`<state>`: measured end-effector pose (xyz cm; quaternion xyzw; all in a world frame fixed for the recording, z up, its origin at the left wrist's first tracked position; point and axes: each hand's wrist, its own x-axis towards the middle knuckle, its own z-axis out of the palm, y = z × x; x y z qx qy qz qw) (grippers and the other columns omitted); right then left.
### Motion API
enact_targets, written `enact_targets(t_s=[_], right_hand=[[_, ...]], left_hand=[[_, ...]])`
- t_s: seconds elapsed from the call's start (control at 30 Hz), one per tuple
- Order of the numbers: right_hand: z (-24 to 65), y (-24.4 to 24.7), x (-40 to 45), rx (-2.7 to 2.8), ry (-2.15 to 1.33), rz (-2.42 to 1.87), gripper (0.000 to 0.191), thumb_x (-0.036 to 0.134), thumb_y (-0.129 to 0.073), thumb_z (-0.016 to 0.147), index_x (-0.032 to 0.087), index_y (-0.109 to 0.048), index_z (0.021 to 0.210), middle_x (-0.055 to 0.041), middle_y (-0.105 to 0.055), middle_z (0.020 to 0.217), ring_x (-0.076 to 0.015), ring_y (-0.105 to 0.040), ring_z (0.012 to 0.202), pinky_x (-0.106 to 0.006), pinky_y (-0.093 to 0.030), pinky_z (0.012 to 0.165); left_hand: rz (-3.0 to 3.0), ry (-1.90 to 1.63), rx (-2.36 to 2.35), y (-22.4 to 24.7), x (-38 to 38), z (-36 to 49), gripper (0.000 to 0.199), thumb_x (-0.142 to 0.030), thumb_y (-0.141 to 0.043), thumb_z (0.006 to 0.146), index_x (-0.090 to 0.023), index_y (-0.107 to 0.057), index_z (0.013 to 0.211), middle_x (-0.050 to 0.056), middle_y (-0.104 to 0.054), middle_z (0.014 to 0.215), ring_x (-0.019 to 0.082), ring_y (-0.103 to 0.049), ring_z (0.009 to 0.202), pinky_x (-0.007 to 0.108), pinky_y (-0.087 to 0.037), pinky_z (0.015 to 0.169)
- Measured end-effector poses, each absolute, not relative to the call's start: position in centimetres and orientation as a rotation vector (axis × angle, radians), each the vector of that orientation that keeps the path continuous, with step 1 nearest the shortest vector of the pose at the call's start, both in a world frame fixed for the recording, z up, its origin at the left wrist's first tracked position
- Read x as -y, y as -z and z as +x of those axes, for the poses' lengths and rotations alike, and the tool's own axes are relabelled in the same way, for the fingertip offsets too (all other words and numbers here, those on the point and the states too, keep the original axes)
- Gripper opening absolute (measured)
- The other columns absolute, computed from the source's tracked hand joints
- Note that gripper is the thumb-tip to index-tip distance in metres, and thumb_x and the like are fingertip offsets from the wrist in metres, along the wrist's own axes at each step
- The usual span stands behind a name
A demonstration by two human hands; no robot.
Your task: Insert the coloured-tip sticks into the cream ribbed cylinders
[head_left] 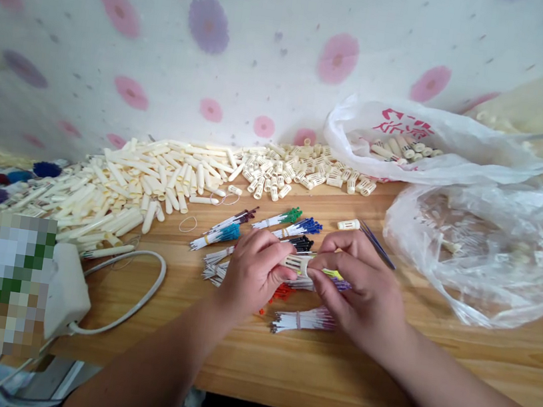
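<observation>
Between my two hands is a short cream slotted plastic barrel (pixel 297 264). My left hand (pixel 258 270) is closed on its left end with thumb and forefinger. At the right end, the thumb and fingers of my right hand (pixel 358 283) are pinched against the barrel's rim. Below and behind the hands lie banded bundles of thin white pen refills with coloured tips: teal (pixel 216 237), green (pixel 279 218), blue (pixel 302 228) and black (pixel 300 242). Red tips (pixel 282 292) show under the barrel, and another bundle (pixel 303 320) lies nearest me. My fingers partly cover several bundles.
Long cream pen tubes (pixel 153 180) are heaped at the back left, beside piled slotted barrels (pixel 281 168). A loose barrel (pixel 348 224) and dark tweezers (pixel 377 245) lie right. Plastic bags (pixel 486 260) fill the right side. A white power strip (pixel 68 289) with its cable stands left.
</observation>
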<state>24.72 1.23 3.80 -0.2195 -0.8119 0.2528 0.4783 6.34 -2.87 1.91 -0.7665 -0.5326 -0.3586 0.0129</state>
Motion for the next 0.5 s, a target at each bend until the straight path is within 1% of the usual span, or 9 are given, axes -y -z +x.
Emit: enact_targets(t_s=[0.17, 0.4, 0.5], right_hand=[[24.7, -3.7, -1.7, 1.964, -0.753, -0.517, 0.012, 0.013, -0.053, 0.085, 0.019, -0.063, 0.082, -0.0048, -0.055, 0.085, -0.0163, -0.053, 0.083, -0.03, -0.045, 0.071], [24.7, -3.9, -1.9, 2.002, -0.922, -0.491, 0.016, 0.016, -0.052, 0.087, 0.02, -0.067, 0.083, -0.0058, -0.059, 0.095, -0.0165, -0.055, 0.093, -0.033, -0.044, 0.082], [25.0, -3.6, -2.5, 1.958, -0.948, -0.523, 0.014, 0.019, -0.054, 0.087, 0.022, -0.068, 0.085, -0.0053, -0.06, 0.094, -0.0168, -0.055, 0.094, -0.033, -0.045, 0.082]], left_hand=[[-2.325, 1.113, 1.649, -1.9, 2.8, 6.2, 0.047, -0.055, -0.038, 0.088, -0.017, -0.064, 0.092, 0.008, -0.058, 0.082, 0.021, -0.052, 0.081, 0.033, -0.043, 0.074], [-2.252, 1.074, 1.62, -2.0, 2.8, 6.1, 0.044, -0.053, -0.04, 0.088, -0.017, -0.064, 0.089, 0.007, -0.057, 0.08, 0.019, -0.05, 0.078, 0.032, -0.042, 0.072], [-2.254, 1.114, 1.648, -1.7, 2.6, 5.8, 0.043, -0.053, -0.041, 0.087, -0.017, -0.064, 0.09, 0.008, -0.057, 0.082, 0.02, -0.051, 0.079, 0.033, -0.042, 0.073]])
